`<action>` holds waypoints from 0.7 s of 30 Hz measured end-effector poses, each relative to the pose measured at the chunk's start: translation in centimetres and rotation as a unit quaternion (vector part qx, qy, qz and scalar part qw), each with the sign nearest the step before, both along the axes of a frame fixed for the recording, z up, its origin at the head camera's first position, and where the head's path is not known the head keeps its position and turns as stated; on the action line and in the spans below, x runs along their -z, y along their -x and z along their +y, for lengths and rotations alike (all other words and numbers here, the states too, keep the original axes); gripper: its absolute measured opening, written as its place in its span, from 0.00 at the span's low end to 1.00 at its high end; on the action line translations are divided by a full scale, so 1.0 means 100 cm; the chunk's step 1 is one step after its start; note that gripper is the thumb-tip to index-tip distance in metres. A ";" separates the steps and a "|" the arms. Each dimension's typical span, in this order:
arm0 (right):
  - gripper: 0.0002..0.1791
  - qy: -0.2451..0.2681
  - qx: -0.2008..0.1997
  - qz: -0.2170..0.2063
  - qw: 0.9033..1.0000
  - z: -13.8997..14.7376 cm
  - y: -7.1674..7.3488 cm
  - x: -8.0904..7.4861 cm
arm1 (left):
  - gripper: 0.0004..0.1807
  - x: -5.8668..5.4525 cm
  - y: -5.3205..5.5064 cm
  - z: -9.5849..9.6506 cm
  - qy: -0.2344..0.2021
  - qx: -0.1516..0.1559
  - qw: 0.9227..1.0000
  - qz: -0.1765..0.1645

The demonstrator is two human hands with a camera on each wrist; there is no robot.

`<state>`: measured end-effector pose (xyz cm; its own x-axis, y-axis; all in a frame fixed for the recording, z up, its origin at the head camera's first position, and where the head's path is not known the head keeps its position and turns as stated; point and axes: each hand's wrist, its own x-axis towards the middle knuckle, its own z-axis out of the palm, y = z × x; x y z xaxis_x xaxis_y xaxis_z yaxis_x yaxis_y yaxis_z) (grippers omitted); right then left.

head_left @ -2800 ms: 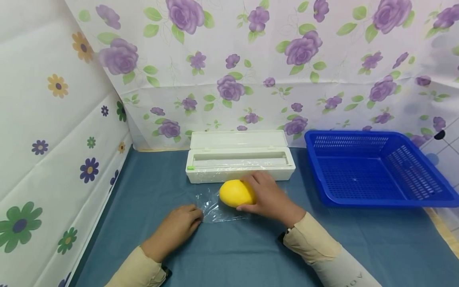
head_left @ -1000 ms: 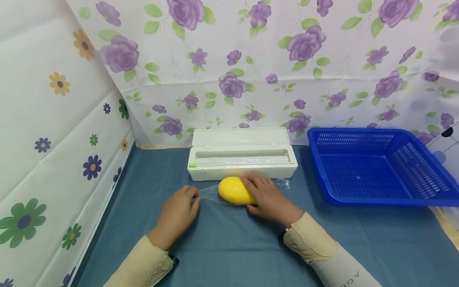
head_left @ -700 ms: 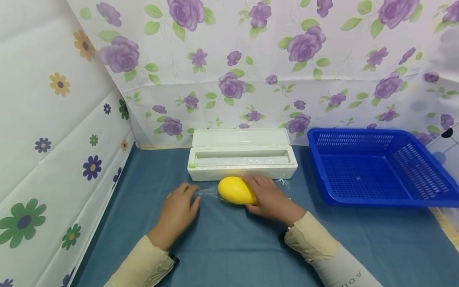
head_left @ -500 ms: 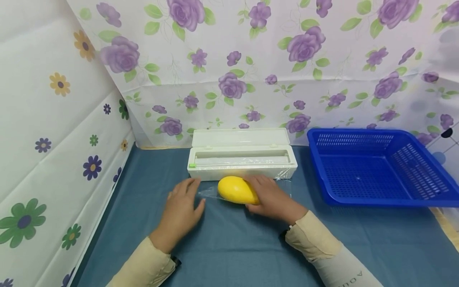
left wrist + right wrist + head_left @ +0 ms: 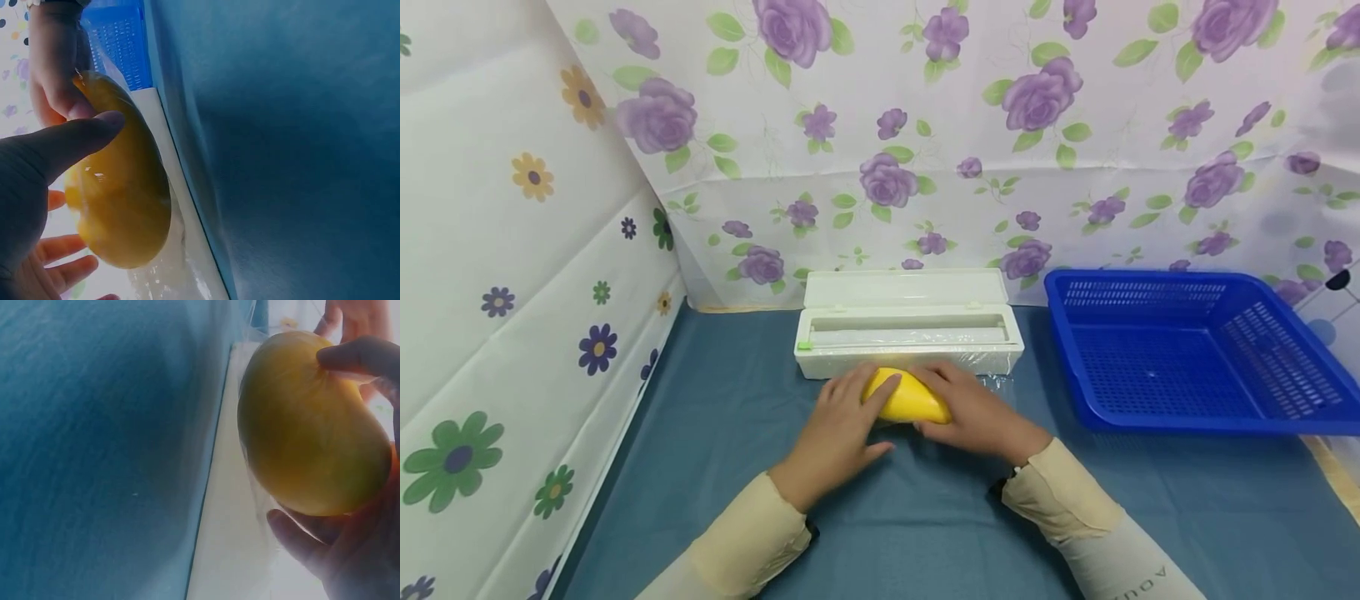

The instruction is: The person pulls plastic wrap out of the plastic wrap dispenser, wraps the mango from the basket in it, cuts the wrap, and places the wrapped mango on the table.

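Observation:
A yellow mango [image 5: 910, 400] lies in front of the white cling film box, with clear film [image 5: 253, 487] against its side. My right hand [image 5: 977, 412] grips the mango's right end; in the right wrist view its thumb and palm cup the fruit. My left hand [image 5: 838, 429] is at the other end, one finger lying across the yellow skin. In the left wrist view a digit presses on the mango [image 5: 128, 187] while other fingers [image 5: 72, 272] spread apart beside it. The mango's underside is hidden.
Behind the hands stands the cling film box [image 5: 910, 362], lid up, with a film roll [image 5: 910, 336] inside and a green slider [image 5: 806, 346] at its left. A blue plastic basket [image 5: 1195, 422] sits to the right on the blue-grey cloth [image 5: 722, 392].
My left hand has let go of the film's left edge and moved right onto the mango. The right hand keeps hold of the fruit, which has shifted slightly right.

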<state>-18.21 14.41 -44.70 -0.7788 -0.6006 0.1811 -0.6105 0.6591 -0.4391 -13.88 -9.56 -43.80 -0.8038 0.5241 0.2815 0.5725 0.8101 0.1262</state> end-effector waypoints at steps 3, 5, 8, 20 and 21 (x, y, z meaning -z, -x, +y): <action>0.40 0.003 -0.004 0.004 1.000 0.001 0.000 -0.002 | 0.49 -0.001 0.006 0.004 0.000 -0.005 1.000 0.002; 0.39 0.009 -0.008 0.005 1.000 0.002 0.001 -0.004 | 0.46 -0.002 0.009 0.004 -0.011 0.000 1.000 0.004; 0.37 0.021 -0.012 -0.003 1.000 0.004 0.003 -0.006 | 0.41 -0.005 0.015 0.002 -0.030 0.010 1.000 0.001; 0.33 0.055 -0.029 -0.055 0.997 0.022 0.006 -0.022 | 0.36 -0.026 0.037 -0.008 -0.090 0.057 0.988 -0.110; 0.33 0.056 -0.029 -0.055 0.996 0.023 0.007 -0.023 | 0.36 -0.028 0.038 -0.008 -0.093 0.059 0.987 -0.121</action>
<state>-18.88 16.74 -42.39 -0.7625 -0.6256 0.1651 -0.5899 0.5672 -0.5747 -17.67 -10.41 -41.04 -0.7959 0.5754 0.1883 0.5960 0.6899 0.4108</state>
